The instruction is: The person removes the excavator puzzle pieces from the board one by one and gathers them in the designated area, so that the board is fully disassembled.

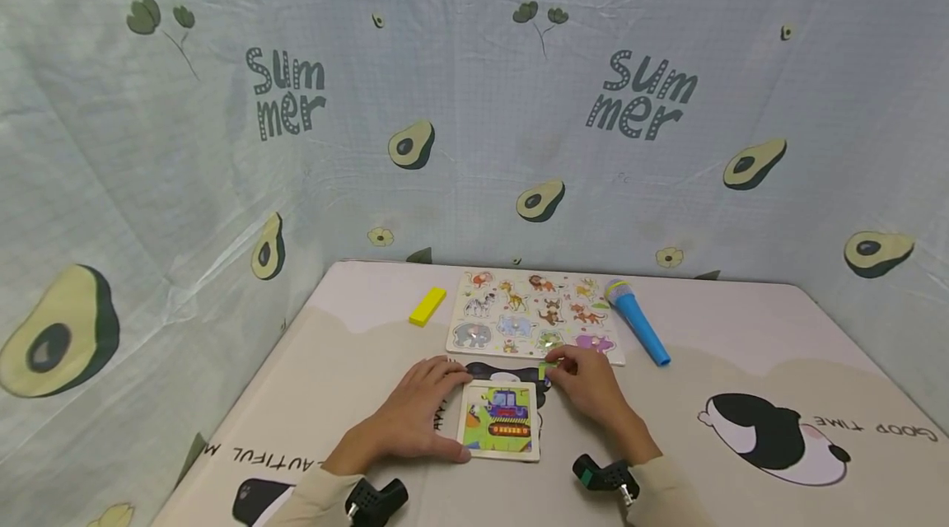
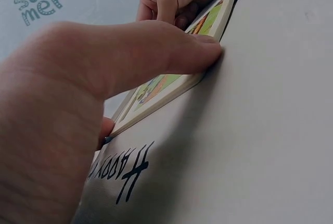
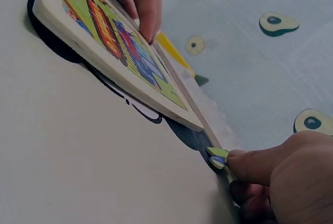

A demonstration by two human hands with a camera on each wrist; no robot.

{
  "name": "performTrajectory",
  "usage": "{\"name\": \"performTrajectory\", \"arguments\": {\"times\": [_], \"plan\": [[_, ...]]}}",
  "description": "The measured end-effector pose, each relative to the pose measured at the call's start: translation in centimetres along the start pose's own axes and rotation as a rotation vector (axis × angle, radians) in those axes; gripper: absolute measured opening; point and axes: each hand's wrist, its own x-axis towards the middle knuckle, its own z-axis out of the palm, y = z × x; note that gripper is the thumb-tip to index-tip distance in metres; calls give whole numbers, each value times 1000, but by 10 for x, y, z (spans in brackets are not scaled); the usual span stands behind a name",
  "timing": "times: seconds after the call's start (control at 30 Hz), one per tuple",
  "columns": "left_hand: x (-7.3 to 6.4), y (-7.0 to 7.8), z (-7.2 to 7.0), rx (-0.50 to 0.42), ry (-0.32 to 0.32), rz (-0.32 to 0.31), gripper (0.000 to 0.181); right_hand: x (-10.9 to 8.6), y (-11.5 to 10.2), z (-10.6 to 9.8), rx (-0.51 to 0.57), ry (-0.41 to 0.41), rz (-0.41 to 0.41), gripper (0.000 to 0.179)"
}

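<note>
A small square jigsaw puzzle [image 1: 500, 422] in a pale wooden frame, with a tracked-vehicle picture, lies on the table. My left hand [image 1: 417, 412] holds its left side, the thumb [image 2: 203, 52] at the near corner and the fingers at the far corner. Beyond the puzzle's far right corner, my right hand [image 1: 589, 383] pinches a small green and blue puzzle piece [image 3: 218, 157] between thumb and fingers. That piece is apart from the frame, close over a dark print on the tablecloth.
Behind the hands lies an animal peg puzzle board [image 1: 530, 350]. A yellow block [image 1: 427, 306] is at its left, and a blue toy microphone [image 1: 641, 328] at its right. The printed tablecloth [image 1: 630, 445] reaches back to a curtain [image 1: 474, 82] with avocado prints.
</note>
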Motion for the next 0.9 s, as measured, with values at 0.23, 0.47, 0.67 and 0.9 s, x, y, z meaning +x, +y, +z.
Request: {"name": "performTrajectory", "arguments": {"times": [0.23,0.47,0.67,0.9], "plan": [[-1,0,0,7,6,-1,99,-1,0,3,-64,29,-15,12],[-1,-1,1,12,5,4,98,-3,1,6,-99,38,-38,13],[-1,0,1,13,-2,-1,98,-2,-2,3,-7,55,-58,17],[-2,1,0,20,-5,-1,98,-2,-17,4,57,6,-93,19]]}}
